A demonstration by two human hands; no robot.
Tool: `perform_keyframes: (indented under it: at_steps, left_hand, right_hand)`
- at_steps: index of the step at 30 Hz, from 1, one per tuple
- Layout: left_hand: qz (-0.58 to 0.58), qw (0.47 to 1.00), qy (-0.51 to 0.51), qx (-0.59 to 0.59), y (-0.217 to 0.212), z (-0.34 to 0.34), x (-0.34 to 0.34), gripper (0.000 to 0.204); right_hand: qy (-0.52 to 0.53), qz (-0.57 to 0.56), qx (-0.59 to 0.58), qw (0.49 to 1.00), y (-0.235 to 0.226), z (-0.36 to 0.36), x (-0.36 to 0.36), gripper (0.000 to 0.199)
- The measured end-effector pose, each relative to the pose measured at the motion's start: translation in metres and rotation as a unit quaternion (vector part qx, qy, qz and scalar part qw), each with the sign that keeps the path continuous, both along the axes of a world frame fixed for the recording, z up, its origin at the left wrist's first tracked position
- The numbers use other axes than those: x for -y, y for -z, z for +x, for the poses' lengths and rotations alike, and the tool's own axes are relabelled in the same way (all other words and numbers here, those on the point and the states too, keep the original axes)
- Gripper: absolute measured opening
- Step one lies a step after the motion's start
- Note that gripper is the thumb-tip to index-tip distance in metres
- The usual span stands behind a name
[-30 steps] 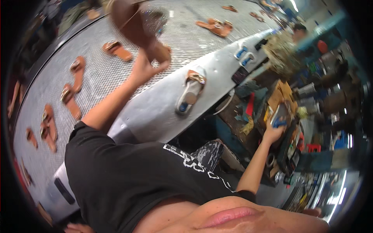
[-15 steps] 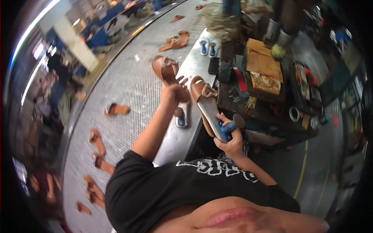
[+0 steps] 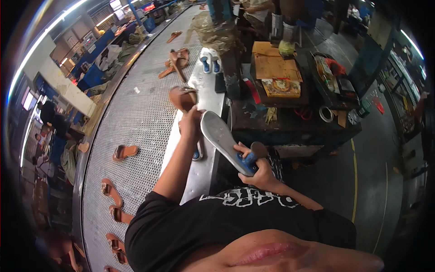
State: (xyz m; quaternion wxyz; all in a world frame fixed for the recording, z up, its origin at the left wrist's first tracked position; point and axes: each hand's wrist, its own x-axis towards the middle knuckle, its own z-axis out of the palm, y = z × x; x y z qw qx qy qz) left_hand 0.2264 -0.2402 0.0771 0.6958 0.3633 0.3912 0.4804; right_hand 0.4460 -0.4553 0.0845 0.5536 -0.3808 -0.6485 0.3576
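Observation:
My left hand is closed on a brown sandal above the edge of the mesh-topped table; my fingers hide part of it. My right hand grips a grey shoe last by its blue heel block and round knob. The last is bare, its toe end close to my left fingers. Under my left wrist, another last with a blue block lies on the metal ledge, partly hidden.
Brown sandals lie along the mesh table, including a cluster ahead. Two blue-blocked lasts stand at the ledge's far end. To the right, a dark workbench carries a cardboard box and a tray.
The sandal that was on the right-hand last is off it. My left hand has closed from spread fingers. Another brown sandal now shows by the far cluster. The view has shifted.

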Motion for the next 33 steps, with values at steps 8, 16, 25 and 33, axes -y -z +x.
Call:
perform_keyframes:
  at_steps: [8,16,25,33]
  left_hand:
    - [0.192,0.951,0.239,-0.034,-0.002,0.119,0.095,0.044]
    - [0.283,0.93,0.233,-0.027,-0.03,0.038,0.113,0.039]
    - [0.223,0.787,-0.112,-0.564,0.047,-0.337,-0.032,0.071]
    - [0.3,0.475,0.053,-0.825,0.056,-0.399,-0.055,0.059]
  right_hand:
    - [0.214,0.089,0.096,0.968,0.0,0.045,-0.042,0.051]
    - [0.356,-0.08,0.327,0.871,-0.031,0.152,-0.209,0.083]
    - [0.343,-0.093,0.387,0.851,0.023,0.197,-0.262,0.103]
    - [0.516,0.065,0.26,0.814,-0.011,0.133,-0.22,0.081]
